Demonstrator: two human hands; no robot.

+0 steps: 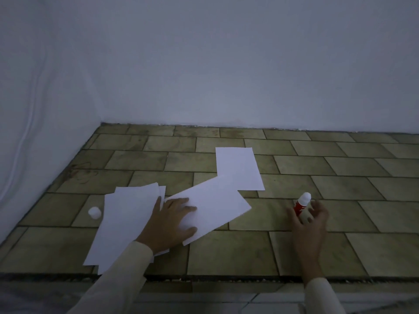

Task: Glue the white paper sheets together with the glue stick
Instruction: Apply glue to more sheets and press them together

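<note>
Three lots of white paper on the tiled floor (pixel 294 155): at the left a loose stack of sheets (pixel 122 225), fanned a little; just beside it one slanted sheet (pixel 217 200), its left end meeting the stack under the hand; behind, one far sheet (pixel 238 168), flat, its near left corner meeting the upper corner of the slanted sheet. Cannot tell which of these two lies on top.

Presses the left hand (pixel 172 223) flat on the left end of the slanted sheet, palm down, fingers (pixel 188 208) straight and a little spread, pointing to the right.

Holds the glue stick (pixel 302 206) in the right hand (pixel 310 223), to the right of the papers and apart from them, low over the floor. Fingers of this hand curled round the red and white tube; white tip up and uncovered. Cannot tell if the bottom of the tube touches the floor.

Small white cap (pixel 94 213) on the floor, just left of the stack, away from both hands. Cream sleeves (pixel 122 275) on both arms. Pale wall (pixel 204 64) behind the floor and at the left.
</note>
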